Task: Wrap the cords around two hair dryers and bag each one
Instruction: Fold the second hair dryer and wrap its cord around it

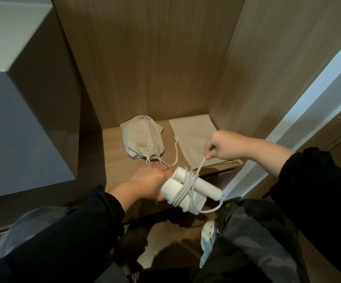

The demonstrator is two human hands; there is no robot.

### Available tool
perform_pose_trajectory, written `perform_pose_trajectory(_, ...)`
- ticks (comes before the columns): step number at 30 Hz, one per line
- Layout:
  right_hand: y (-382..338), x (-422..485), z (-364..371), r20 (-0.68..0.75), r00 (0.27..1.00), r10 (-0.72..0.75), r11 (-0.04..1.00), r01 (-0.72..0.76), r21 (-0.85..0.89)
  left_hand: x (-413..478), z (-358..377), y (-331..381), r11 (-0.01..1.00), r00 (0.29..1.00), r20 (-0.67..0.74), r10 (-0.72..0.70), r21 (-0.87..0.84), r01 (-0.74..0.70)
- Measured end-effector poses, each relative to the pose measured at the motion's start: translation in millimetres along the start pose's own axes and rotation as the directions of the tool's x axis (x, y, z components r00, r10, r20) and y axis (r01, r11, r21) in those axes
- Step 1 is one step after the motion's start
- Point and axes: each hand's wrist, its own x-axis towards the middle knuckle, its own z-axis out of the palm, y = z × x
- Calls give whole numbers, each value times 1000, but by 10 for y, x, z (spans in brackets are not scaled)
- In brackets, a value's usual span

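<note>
A white folded hair dryer hangs over the front edge of a wooden shelf. My left hand grips its left end. Several turns of white cord lie around its body, and a loop of cord sags below it. My right hand pinches the free run of cord, pulled up and to the right. A full beige drawstring bag, cinched closed, lies at the shelf's back left. An empty flat beige bag lies at the back right, partly under my right hand.
Wooden walls close the shelf niche at the back and on both sides. A grey block stands to the left. A white frame runs along the right. My knees and a white shoe show below the shelf.
</note>
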Motion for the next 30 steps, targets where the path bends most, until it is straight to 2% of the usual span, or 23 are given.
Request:
perform_pose_trajectory(2,72,50,24,-28,999,34,996,-32,83,-34,62,9,997,1000,5,-3,-76,3)
perform_pose_trajectory(6,236,169,159,-186,974,131,990,-117,83,-30,106,19,971,1000,-24,-11,-240,5)
perform_pose_trajectory(8,335,199,203,-215,957,196,978,-175,110,-15,109,13,940,999,-31,-8,-340,-3)
perform_pose_trajectory(10,442,201,254,-145,961,237,962,-211,173,-20,109,8,888,999,-44,-26,-460,3)
perform_pose_trajectory(12,523,142,312,3,966,259,918,-247,311,-28,108,-3,842,996,-60,-62,-539,20)
perform_pose_trajectory(14,594,63,395,144,960,240,808,-280,518,-35,96,-9,783,993,-43,-113,-619,63)
perform_pose_trajectory(16,660,11,504,220,960,174,595,-280,753,-44,72,6,705,987,5,-159,-699,117)
perform_pose_trajectory(18,698,6,630,245,967,70,395,-253,883,-39,60,33,634,981,41,-188,-758,153)
perform_pose_trajectory(19,700,20,687,250,968,32,347,-245,905,-32,59,48,604,978,53,-202,-779,167)
perform_pose_trajectory(23,531,-22,716,299,950,85,398,-308,864,8,40,78,454,958,77,-275,-868,200)
perform_pose_trajectory(25,453,-48,679,316,943,102,389,-330,860,25,20,76,356,945,97,-313,-910,211)
perform_pose_trajectory(28,355,-32,633,287,955,75,360,-294,885,24,24,79,144,927,167,-335,-964,226)
perform_pose_trajectory(30,290,-11,609,248,967,61,394,-252,884,15,60,79,9,916,206,-344,-975,223)
